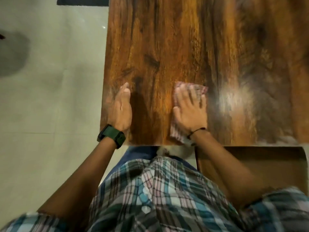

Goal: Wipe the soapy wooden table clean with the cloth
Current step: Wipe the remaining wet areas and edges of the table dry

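Right hand (189, 108) lies flat, fingers spread apart, palm pressing down on a striped cloth (179, 131) near the front edge of the wooden surface (184, 39). It grips nothing; it only presses. The cloth is pinkish with pale stripes: its far end shows past the fingertips, its near end bunches under the wrist and just reaches the surface's near edge. A thin dark cord bracelet (196, 131) circles that wrist.

Left hand (121, 108) rests on the same surface near its left edge, fingers straight and held together, empty, well apart from the cloth. A dark green wristwatch (112, 136) sits on the left wrist, just off the near left corner of the surface.

To the right of the cloth a pale, hazy smear (234, 99) lies on the dark wood, and a duller greyish film spreads further right and toward the near right part of the surface. The wood between the two hands and further back looks glossy brown with dark grain.

Below the near edge the person's plaid shirt (158, 190) in teal, white and dark checks fills the foreground. Light grey floor tiles (50, 97) lie to the left of the surface. A brown wooden panel (259, 164) shows at the near right, below the surface edge.
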The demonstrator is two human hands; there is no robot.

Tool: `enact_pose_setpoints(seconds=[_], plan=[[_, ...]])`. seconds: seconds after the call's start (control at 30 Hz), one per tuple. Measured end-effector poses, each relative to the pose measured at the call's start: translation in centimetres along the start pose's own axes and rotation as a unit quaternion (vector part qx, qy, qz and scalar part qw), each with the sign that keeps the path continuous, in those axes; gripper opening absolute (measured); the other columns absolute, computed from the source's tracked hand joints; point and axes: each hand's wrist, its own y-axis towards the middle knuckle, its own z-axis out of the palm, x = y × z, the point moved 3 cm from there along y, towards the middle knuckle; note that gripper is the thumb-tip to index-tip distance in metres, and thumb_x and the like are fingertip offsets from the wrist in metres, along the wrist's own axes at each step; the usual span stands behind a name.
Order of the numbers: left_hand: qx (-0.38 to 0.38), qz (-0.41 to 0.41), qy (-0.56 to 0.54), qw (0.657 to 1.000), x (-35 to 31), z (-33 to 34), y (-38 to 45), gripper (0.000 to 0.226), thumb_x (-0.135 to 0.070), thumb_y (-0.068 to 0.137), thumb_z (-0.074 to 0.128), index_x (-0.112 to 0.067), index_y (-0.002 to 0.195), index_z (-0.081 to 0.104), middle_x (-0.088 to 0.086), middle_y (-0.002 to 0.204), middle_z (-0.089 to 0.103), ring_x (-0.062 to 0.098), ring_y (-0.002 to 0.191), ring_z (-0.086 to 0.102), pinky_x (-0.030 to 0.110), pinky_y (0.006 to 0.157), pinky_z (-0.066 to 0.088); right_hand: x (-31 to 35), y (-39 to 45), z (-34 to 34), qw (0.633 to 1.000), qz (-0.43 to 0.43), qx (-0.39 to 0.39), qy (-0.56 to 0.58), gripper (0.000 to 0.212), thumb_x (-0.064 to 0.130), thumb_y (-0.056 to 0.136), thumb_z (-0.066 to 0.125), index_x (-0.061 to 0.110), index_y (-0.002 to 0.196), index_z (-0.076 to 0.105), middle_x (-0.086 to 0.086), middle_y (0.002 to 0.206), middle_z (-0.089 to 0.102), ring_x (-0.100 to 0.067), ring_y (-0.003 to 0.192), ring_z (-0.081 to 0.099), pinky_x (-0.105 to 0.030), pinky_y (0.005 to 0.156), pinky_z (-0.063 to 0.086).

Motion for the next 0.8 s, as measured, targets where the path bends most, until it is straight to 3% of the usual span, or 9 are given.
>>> enact_pose_setpoints(seconds=[0.1,0.23,0.37,0.47,0.57,0.67,0.8], plan=[[0.001,-0.01,-0.027,1.0,-0.1,1.0,-2.1,0.045,-0.038,0.098,0.023,-0.02,0.137,0.038,-0.003,0.145,0.038,0.002,0.129,0.031,0.019,0.106,0.019,-6.3,-1.9,-1.1,0.993,0.118,-0.017,0.017,0.066,0.042,0.09,0.018,0.022,0.151,0.001,0.0,0.159,-0.003,-0.02,0.146,-0.006,-0.049,0.117,-0.003],[-0.022,0.012,-0.048,0.999,0.7,0.3,-5.9,0.043,-0.03,0.099,0.024,-0.015,0.137,0.037,0.0,0.146,0.037,0.003,0.129,0.031,0.019,0.108,0.023,-4.2,-1.9,-0.9,0.985,0.16,-0.058,0.036,0.062,0.034,0.097,0.03,0.017,0.151,0.006,-0.004,0.159,0.001,-0.025,0.146,-0.003,-0.052,0.116,-0.001],[-0.06,0.005,-0.034,0.998,2.8,-2.2,-8.6,0.041,-0.029,0.099,0.026,-0.019,0.137,0.038,-0.001,0.145,0.038,0.005,0.128,0.035,0.018,0.104,0.029,7.1,-1.1,1.5,0.999,0.007,-0.031,0.012,0.062,0.04,0.097,0.023,0.016,0.15,0.004,-0.005,0.159,0.0,-0.027,0.146,-0.004,-0.053,0.116,-0.004],[-0.091,0.01,-0.024,0.996,4.0,-3.6,-10.8,0.043,-0.038,0.098,0.024,-0.022,0.134,0.043,-0.004,0.14,0.043,0.001,0.123,0.038,0.0,0.092,0.03,16.3,-1.5,3.7,0.993,-0.115,0.011,0.002,0.061,0.041,0.099,0.022,0.017,0.151,0.001,-0.003,0.159,-0.004,-0.027,0.146,-0.008,-0.054,0.113,-0.009],[-0.085,-0.001,-0.023,0.996,4.9,-4.1,-11.7,0.043,-0.036,0.098,0.024,-0.019,0.133,0.044,-0.003,0.141,0.043,0.003,0.124,0.038,-0.01,0.082,0.028,19.9,-2.1,4.5,0.973,-0.216,0.053,-0.054,0.062,0.044,0.099,0.022,0.02,0.151,-0.001,0.001,0.159,-0.007,-0.025,0.145,-0.011,-0.054,0.113,-0.006],[-0.058,0.002,-0.011,0.998,4.7,-3.1,-11.6,0.043,-0.039,0.097,0.024,-0.024,0.131,0.045,-0.012,0.132,0.044,0.001,0.118,0.04,-0.008,0.079,0.028,17.1,-2.4,3.6,0.966,-0.248,0.055,-0.043,0.056,0.043,0.1,0.022,0.026,0.15,0.005,0.007,0.159,0.0,-0.018,0.146,-0.006,-0.051,0.114,-0.004],[0.004,0.009,-0.049,0.999,3.1,0.1,-10.3,0.041,-0.033,0.099,0.025,-0.02,0.135,0.04,-0.011,0.139,0.039,0.002,0.126,0.037,0.019,0.106,0.026,6.7,-2.5,1.8,0.994,-0.109,0.008,0.007,0.056,0.042,0.098,0.025,0.028,0.15,0.01,0.006,0.159,0.004,-0.018,0.146,-0.004,-0.052,0.116,-0.002]])
